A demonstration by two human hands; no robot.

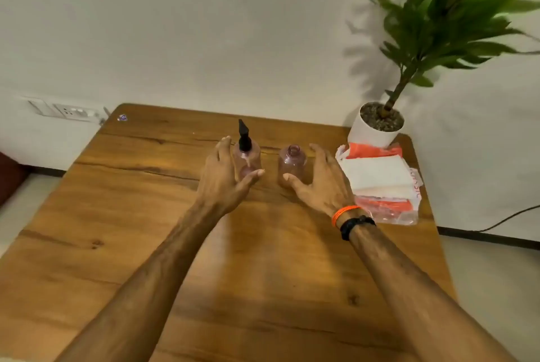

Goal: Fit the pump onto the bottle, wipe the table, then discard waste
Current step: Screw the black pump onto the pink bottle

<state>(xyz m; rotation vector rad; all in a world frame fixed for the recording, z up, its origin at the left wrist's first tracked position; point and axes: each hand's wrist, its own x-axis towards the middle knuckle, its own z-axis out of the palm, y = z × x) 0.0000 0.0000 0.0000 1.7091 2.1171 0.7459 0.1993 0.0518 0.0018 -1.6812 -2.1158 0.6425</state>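
Wooden table (pixel 146 215) against a white wall. We have both hands apart, fingers spread: left hand (pixel 223 174) cupping beside the pump bottle (pixel 247 157), right hand (pixel 318 180) beside the uncapped bottle (pixel 292 163). Neither gripped. Tissue pack (pixel 380 183) lies right, near the potted plant (pixel 377 125).

Both bare forearms reach toward twelve o'clock; left hand (pixel 223 174) and right hand (pixel 317 179) spread open, thumbs inward.

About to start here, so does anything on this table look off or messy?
Nothing is spilled or tipped. One pink bottle stands open with no pump, beside the pump bottle. A loose heap of tissues and wrappers lies by the plant pot.
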